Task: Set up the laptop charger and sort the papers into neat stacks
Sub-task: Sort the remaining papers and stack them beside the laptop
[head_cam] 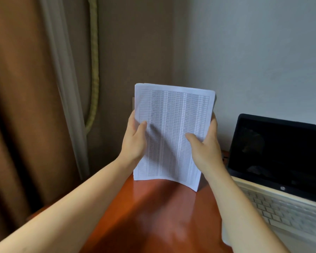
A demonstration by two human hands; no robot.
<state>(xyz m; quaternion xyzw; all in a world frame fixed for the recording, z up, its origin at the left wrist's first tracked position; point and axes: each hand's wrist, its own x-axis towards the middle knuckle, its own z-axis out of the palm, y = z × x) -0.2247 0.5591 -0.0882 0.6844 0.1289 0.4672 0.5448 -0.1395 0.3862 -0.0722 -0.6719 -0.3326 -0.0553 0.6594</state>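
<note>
Red-brown wood fills the foreground: the table [153, 216] runs out from six o'clock, and both bare forearms reach across it towards the middle. Up at the centre, the left hand [135, 141] grips the left edge of the papers [171, 110] and the right hand [204, 148] grips the right edge. Each thumb lies across the printed face, with the fingers curled round behind, mostly out of sight.

The stack stands on end, long axis vertical. Its bottom edge appears to rest on the table top, bowing a little at the lower right corner. So the sheets sit squarely between the two hands, neither hand the nearer, with the top edge at twelve o'clock from the knuckles.

That looks like squaring-up. A tap of the bottom edge on the wood would call for both hands to drop straight down together, keeping the stack upright.

Out at three to four o'clock sits the open laptop [281, 179], screen dark, just beside the right wrist. No charger shows anywhere. Beyond, at nine o'clock, hangs the brown curtain [26, 106]; at one o'clock, the pale wall [263, 52].
</note>
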